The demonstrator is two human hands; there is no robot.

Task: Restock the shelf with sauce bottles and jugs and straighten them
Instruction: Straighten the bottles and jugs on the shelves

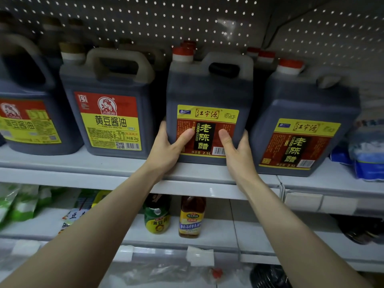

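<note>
Reaching up with both arms, I grip a vinegar jug (pixel 209 104) on the shelf (pixel 83 173), left hand (pixel 170 148) and right hand (pixel 234 150) clasping its lower corners, thumbs on the label.

One head-worn view faces the shelf (pixel 62 163) straight on, close, tilted slightly downward.

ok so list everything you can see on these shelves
centre vinegar jug: one, dark, red cap, upper shelf
right vinegar jug: one, dark, red cap, upper shelf
soy sauce jugs: two, dark, red-and-yellow labels, upper shelf left
blue packs: count unclear, upper shelf far right
green-labelled bottle: one, lower shelf centre
amber bottle: one, yellow-and-blue label, right of the green-labelled bottle
green packets: several, lower shelf left
left hand: grips centre vinegar jug's lower left
right hand: grips its lower right
</note>
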